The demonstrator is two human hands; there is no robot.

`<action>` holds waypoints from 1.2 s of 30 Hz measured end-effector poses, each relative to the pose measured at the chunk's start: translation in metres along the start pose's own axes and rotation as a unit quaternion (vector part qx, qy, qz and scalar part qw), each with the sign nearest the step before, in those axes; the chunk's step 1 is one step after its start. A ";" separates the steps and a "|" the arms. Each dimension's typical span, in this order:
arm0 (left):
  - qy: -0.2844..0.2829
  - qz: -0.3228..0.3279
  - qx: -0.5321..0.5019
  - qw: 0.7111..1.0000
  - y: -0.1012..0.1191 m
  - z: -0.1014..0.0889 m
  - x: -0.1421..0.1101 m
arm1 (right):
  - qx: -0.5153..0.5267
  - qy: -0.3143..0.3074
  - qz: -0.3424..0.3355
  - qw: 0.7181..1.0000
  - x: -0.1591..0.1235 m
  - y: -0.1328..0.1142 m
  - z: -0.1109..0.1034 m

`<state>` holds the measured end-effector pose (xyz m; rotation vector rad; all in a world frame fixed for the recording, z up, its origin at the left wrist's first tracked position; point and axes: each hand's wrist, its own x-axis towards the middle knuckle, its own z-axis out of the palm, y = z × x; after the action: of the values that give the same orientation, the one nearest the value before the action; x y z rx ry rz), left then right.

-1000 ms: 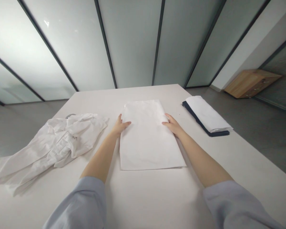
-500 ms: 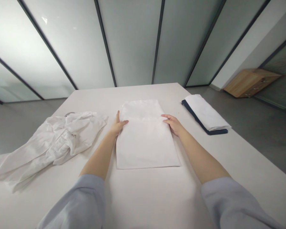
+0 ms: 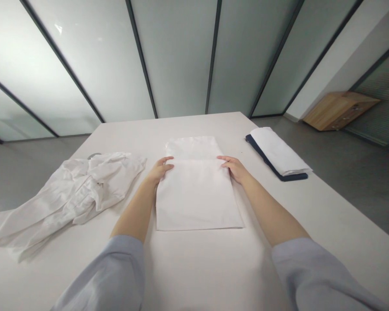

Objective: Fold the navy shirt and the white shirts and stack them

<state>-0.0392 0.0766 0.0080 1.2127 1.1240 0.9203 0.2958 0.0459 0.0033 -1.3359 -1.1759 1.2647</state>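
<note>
On the white bench (image 3: pixel 194 270), a folded white cloth (image 3: pixel 197 196) lies between the left hand (image 3: pixel 158 171) and the right hand (image 3: pixel 237 169), each gripping a side edge beside a crosswise crease; crumpled white clothing (image 3: pixel 84 185) lies left

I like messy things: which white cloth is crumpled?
The leftmost white cloth; the middle white cloth and the right white cloth, atop navy fabric, look smoother.

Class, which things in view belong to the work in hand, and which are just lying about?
In use:
flat white cloth
left hand, at its left edge
right hand, at its right edge
table, underneath

Apparently lying about:
crumpled white cloth, left
folded white cloth on dark cloth, right
wooden cabinet, beyond
</note>
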 end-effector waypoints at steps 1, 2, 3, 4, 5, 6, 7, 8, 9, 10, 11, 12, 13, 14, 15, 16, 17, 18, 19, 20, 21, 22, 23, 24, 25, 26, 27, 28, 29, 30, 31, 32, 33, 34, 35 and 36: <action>0.003 -0.003 -0.006 1.000 0.001 0.000 0.000 | -0.001 -0.007 0.002 1.000 0.000 0.000 -0.001; -0.001 -0.011 -0.012 1.000 0.001 -0.001 0.000 | -0.007 -0.016 0.005 1.000 0.000 0.000 -0.001; -0.011 -0.022 -0.015 1.000 0.002 -0.001 -0.001 | -0.015 -0.024 0.010 1.000 -0.001 -0.001 -0.002; -0.024 -0.034 -0.014 0.999 0.003 -0.003 -0.002 | -0.024 -0.032 0.014 0.999 -0.002 -0.002 -0.003; -0.036 -0.044 -0.008 0.998 0.004 -0.004 -0.003 | -0.031 -0.039 0.018 0.999 -0.003 -0.003 -0.004; -0.045 -0.052 0.000 0.998 0.005 -0.005 -0.003 | -0.035 -0.044 0.020 0.998 -0.004 -0.005 -0.005; -0.048 -0.056 0.008 0.997 0.005 -0.006 -0.004 | -0.036 -0.047 0.022 0.998 -0.005 -0.006 -0.005; -0.048 -0.057 0.013 0.997 0.005 -0.007 -0.004 | -0.034 -0.051 0.023 0.998 -0.005 -0.006 -0.006; -0.043 -0.057 0.017 0.997 0.005 -0.008 -0.004 | -0.033 -0.054 0.024 0.998 -0.006 -0.007 -0.006; -0.035 -0.056 0.024 0.998 0.005 -0.008 -0.003 | -0.035 -0.057 0.024 0.997 -0.006 -0.007 -0.006; -0.026 -0.053 0.036 0.998 0.005 -0.009 -0.003 | -0.043 -0.061 0.024 0.997 -0.006 -0.008 -0.007; -0.015 -0.047 0.054 0.997 0.006 -0.010 -0.002 | -0.059 -0.065 0.021 0.996 -0.006 -0.009 -0.007; -0.004 -0.038 0.080 0.996 0.006 -0.010 -0.001 | -0.084 -0.069 0.014 0.994 -0.005 -0.010 -0.008; 0.007 -0.025 0.110 0.994 0.007 -0.011 -0.001 | -0.117 -0.073 0.003 0.990 -0.005 -0.012 -0.009; 0.016 -0.010 0.145 0.989 0.009 -0.013 -0.001 | -0.157 -0.077 -0.010 0.985 -0.005 -0.015 -0.010; 0.023 0.007 0.182 0.983 0.011 -0.014 -0.002 | -0.200 -0.080 -0.023 0.976 -0.005 -0.018 -0.011; 0.028 0.024 0.221 0.975 0.014 -0.015 -0.003 | -0.244 -0.082 -0.035 0.966 -0.005 -0.021 -0.011; 0.029 0.038 0.258 0.965 0.016 -0.016 -0.004 | -0.285 -0.082 -0.046 0.954 -0.006 -0.024 -0.012; 0.027 0.052 0.291 0.955 0.020 -0.018 -0.005 | -0.322 -0.084 -0.056 0.941 -0.006 -0.028 -0.013; 0.020 0.066 0.318 0.945 0.023 -0.020 -0.006 | -0.354 -0.088 -0.064 0.929 -0.007 -0.032 -0.014; 0.010 0.079 0.342 0.937 0.027 -0.022 -0.007 | -0.382 -0.093 -0.073 0.916 -0.007 -0.037 -0.015; -0.004 0.091 0.362 0.928 0.032 -0.024 -0.007 | -0.407 -0.098 -0.081 0.904 -0.007 -0.042 -0.016; -0.014 0.104 0.385 0.917 0.037 -0.027 -0.006 | -0.432 -0.102 -0.090 0.892 -0.005 -0.047 -0.017; -0.019 0.119 0.410 0.904 0.043 -0.029 -0.004 | -0.457 -0.102 -0.100 0.878 -0.003 -0.053 -0.017; -0.017 0.140 0.439 0.887 0.051 -0.031 0.000 | -0.480 -0.097 -0.115 0.864 0.001 -0.060 -0.018; -0.008 0.164 0.471 0.867 0.060 -0.033 0.005 | -0.502 -0.085 -0.135 0.850 0.007 -0.069 -0.018; 0.008 0.192 0.502 0.843 0.071 -0.034 0.011 | -0.520 -0.067 -0.160 0.836 0.014 -0.078 -0.018; 0.027 0.221 0.531 0.818 0.084 -0.034 0.018 | -0.532 -0.041 -0.189 0.824 0.021 -0.089 -0.018; 0.049 0.246 0.555 0.793 0.099 -0.033 0.024 | -0.539 -0.008 -0.218 0.814 0.029 -0.101 -0.017; 0.074 0.267 0.570 0.774 0.115 -0.032 0.029 | -0.540 0.031 -0.244 0.805 0.037 -0.113 -0.017; 0.100 0.288 0.579 0.756 0.132 -0.030 0.032 | -0.537 0.069 -0.270 0.796 0.043 -0.126 -0.018; 0.126 0.313 0.581 0.741 0.149 -0.028 0.033 | -0.529 0.105 -0.300 0.787 0.049 -0.139 -0.018; 0.152 0.340 0.579 0.725 0.165 -0.026 0.031 | -0.518 0.135 -0.333 0.776 0.052 -0.151 -0.020; 0.175 0.365 0.574 0.711 0.179 -0.024 0.027 | -0.505 0.158 -0.368 0.765 0.054 -0.161 -0.021; 0.194 0.387 0.569 0.699 0.190 -0.022 0.022 | -0.493 0.172 -0.401 0.752 0.054 -0.169 -0.023; 0.207 0.401 0.566 0.690 0.197 -0.020 0.015 | -0.485 0.179 -0.430 0.740 0.052 -0.173 -0.025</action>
<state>-0.0476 0.1253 0.2008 2.7876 1.6306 1.1888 0.3142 0.1180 0.1702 -1.3053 -1.9213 -0.3757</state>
